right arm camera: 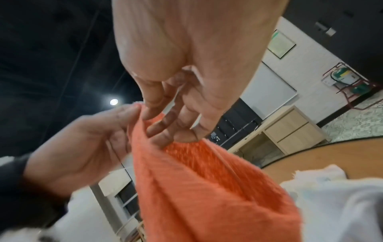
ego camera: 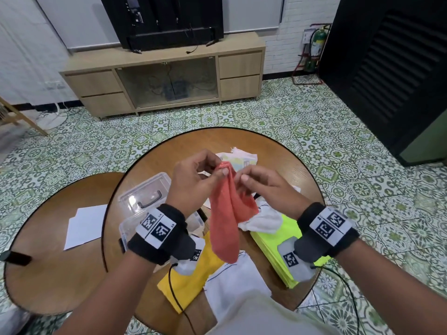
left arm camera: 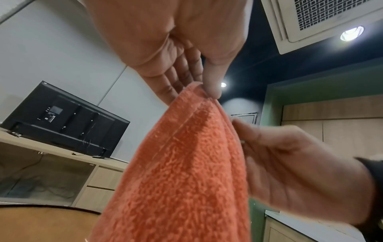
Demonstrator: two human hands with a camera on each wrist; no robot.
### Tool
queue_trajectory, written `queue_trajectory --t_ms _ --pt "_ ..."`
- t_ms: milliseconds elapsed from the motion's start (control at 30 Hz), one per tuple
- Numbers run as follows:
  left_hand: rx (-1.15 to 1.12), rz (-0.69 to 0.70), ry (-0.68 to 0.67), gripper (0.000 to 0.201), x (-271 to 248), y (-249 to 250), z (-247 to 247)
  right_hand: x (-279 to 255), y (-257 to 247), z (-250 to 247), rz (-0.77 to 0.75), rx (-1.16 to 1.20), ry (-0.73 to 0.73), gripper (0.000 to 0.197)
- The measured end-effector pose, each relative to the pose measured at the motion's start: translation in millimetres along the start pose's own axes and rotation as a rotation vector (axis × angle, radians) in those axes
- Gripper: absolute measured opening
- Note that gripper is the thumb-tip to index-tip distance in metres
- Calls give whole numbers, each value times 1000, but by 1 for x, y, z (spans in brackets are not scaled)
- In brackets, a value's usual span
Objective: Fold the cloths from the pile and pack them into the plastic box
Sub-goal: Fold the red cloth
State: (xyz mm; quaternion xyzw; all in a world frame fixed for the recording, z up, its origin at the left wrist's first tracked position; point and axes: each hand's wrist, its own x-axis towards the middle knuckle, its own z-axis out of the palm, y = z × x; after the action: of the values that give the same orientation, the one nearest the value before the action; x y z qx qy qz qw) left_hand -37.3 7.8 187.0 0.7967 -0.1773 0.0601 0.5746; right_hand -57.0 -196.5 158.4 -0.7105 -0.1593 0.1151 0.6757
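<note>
Head view shows the orange terry cloth point(ego camera: 223, 213) hanging in the air above the round wooden table point(ego camera: 285, 153), bunched into long vertical pleats, its lower end dangling over the white cloth point(ego camera: 232, 276) nearest me. My left hand point(ego camera: 193, 180) pinches its top corner between thumb and forefinger; the left wrist view shows that pinch plainly, right at the hem. My right hand point(ego camera: 261, 187) has its fingertips curled into the top edge just beside the left, gripping a fold of it.

I judge I am still finding the second corner, so the cloth is not yet spread. To do this well I should keep the left pinch firm and run my right fingers along the hem to the far corner, then pull the edge taut so the pleats drop out before I lay it flat.

The clear plastic box point(ego camera: 157, 211) stands open to my left, under my left wrist. Other cloths lie around: a neon yellow one point(ego camera: 273, 250), a yellow one point(ego camera: 186, 286), a crumpled white one point(ego camera: 263, 221). Flat table space is scarce, so I may need to fold on top of them.
</note>
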Motion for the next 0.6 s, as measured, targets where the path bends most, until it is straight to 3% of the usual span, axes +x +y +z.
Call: queue_trajectory --t_ms 133,200,300,400,467,533,600 --pt "-6 2 -14 11 -3 10 -7 -12 27 13 159 -36 -173 25" --pt "-31 -10 -70 11 -5 14 -9 -15 41 20 212 -191 -264 27" --pt "23 -9 -156 10 -2 16 -18 -19 52 18 -11 -790 -342 36" --pt "187 -5 -200 10 4 3 -35 -19 62 4 -259 -1278 -384 20" --pt "246 -33 -212 11 6 -13 -48 -16 69 -13 -288 -1376 -327 30" --pt "229 -72 -175 15 6 -28 -58 -15 63 -34 -261 -1241 -172 41" --pt "193 -98 -129 19 5 -37 -63 -17 50 -55 -232 -1028 60 37"
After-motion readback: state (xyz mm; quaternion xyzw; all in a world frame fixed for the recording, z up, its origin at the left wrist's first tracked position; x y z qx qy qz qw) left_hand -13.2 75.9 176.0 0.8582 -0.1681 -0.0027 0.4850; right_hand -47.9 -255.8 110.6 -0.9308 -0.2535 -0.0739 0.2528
